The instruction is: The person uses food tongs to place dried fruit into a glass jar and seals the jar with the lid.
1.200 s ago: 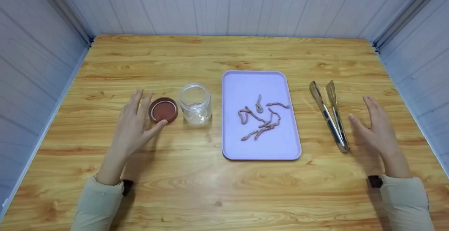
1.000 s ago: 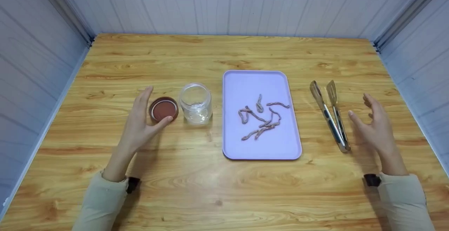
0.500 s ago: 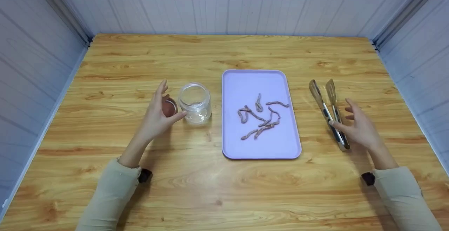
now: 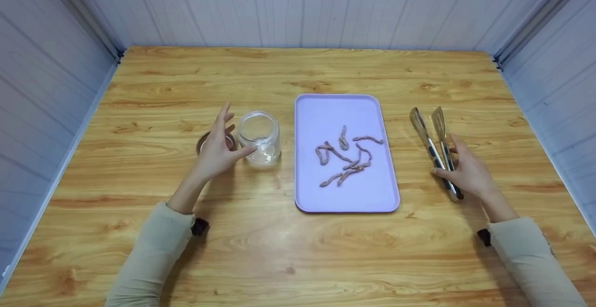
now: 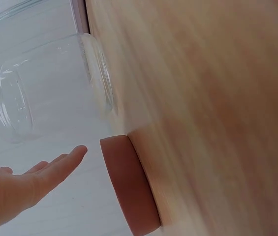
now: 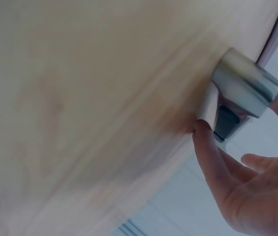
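The right hand [image 4: 470, 174] straddles the tongs [image 4: 433, 151], thumb on one side and fingers on the other, loosely bent; I cannot quite tell whether they squeeze. Ahead of those fingertips the tongs' shiny arms spread in a narrow V, with dark inserts along the handles. The left hand [image 4: 216, 155] holds nothing, thumb and fingers parted wide; the clear, round jar [image 4: 263, 151] stands upright just beyond them. Below these fingers, the reddish-brown lid [image 5: 131, 187] lies flat on the table [image 4: 288, 251]. Well past the left thumb, the lilac tray [image 4: 326, 111] bears thin brownish strips [image 4: 356, 169], twisted and partly overlapping.

The right wrist view shows the tongs' curved metal end and a fingertip against one arm; only the head view gives their tips. The left wrist view reveals the lid's smooth side, which the hand largely covers from above.
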A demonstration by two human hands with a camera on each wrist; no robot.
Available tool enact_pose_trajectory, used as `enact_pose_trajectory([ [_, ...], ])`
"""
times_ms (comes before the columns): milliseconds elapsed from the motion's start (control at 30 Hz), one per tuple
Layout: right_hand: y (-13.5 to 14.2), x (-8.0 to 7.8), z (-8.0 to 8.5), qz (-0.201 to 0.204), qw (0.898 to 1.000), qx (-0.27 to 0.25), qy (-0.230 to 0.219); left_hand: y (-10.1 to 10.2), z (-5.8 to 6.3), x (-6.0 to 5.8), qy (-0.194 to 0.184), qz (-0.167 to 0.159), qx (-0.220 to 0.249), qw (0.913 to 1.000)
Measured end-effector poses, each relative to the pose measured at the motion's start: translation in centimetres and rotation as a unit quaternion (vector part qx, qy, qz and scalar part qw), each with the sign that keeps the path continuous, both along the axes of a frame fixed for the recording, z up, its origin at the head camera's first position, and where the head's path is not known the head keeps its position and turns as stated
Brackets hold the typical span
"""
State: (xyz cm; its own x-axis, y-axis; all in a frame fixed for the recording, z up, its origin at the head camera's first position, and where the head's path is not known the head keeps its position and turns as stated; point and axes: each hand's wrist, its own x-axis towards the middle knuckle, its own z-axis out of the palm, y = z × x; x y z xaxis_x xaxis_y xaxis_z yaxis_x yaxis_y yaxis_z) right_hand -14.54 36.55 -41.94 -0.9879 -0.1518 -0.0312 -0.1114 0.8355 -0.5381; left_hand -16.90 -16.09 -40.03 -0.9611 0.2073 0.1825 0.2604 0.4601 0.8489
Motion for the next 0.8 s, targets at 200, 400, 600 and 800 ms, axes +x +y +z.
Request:
enact_pose_trajectory([
  [200, -0.3, -0.2, -0.2, 0.001, 1.000, 0.026, 0.008, 1.0, 2.0, 1.0, -0.016, -0.019, 0.007, 0.9997],
  [400, -0.1, -0.1, -0.1, 0.011, 0.999, 0.043, 0.002, 1.9, 3.3, 1.5, -0.035, -0.026, 0.009, 0.9990],
  [600, 0.4, 0.0, 0.0, 0.003, 0.999, 0.044, -0.011, 1.5, 1.6, 0.4, -0.046, -0.027, 0.005, 0.9986],
  [800, 1.0, 0.1, 0.2, -0.008, 0.999, 0.034, -0.008, 0.9, -0.1, -0.6, -0.042, -0.011, -0.013, 0.9990],
])
